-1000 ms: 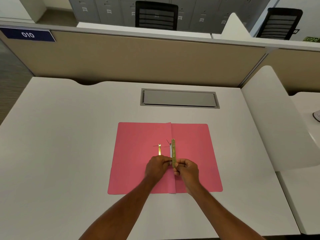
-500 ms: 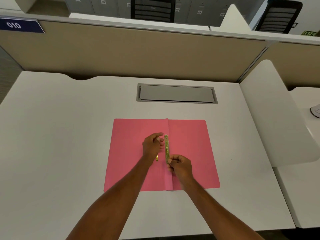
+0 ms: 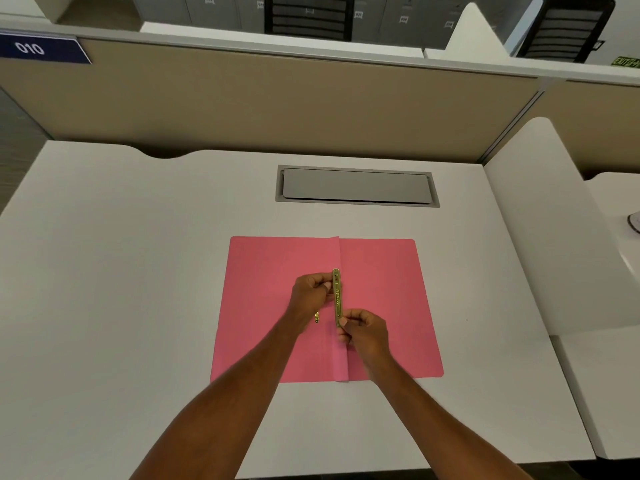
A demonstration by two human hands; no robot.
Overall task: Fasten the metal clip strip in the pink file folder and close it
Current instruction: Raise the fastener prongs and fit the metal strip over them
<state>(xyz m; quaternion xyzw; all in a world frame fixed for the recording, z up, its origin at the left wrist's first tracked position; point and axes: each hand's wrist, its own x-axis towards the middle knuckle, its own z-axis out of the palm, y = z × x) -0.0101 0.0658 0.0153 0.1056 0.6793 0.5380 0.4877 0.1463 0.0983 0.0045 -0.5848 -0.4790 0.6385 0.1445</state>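
Observation:
The pink file folder [image 3: 381, 289] lies open and flat on the white desk, its spine fold running toward me down the middle. A gold metal clip strip [image 3: 337, 296] lies lengthwise along that fold. My left hand [image 3: 310, 296] pinches the strip near its far end. My right hand [image 3: 363, 329] pinches its near end. A small gold prong piece [image 3: 316, 317] shows on the left flap, partly hidden under my left hand.
A grey cable hatch [image 3: 356, 186] is set into the desk [image 3: 121, 271] beyond the folder. A beige partition wall [image 3: 277, 105] closes the far side, and a white divider panel [image 3: 561, 230] stands at the right edge.
My left hand moved from the strip's near end to its far end. The strip has come down flat along the spine fold. My right hand stayed at the near end.

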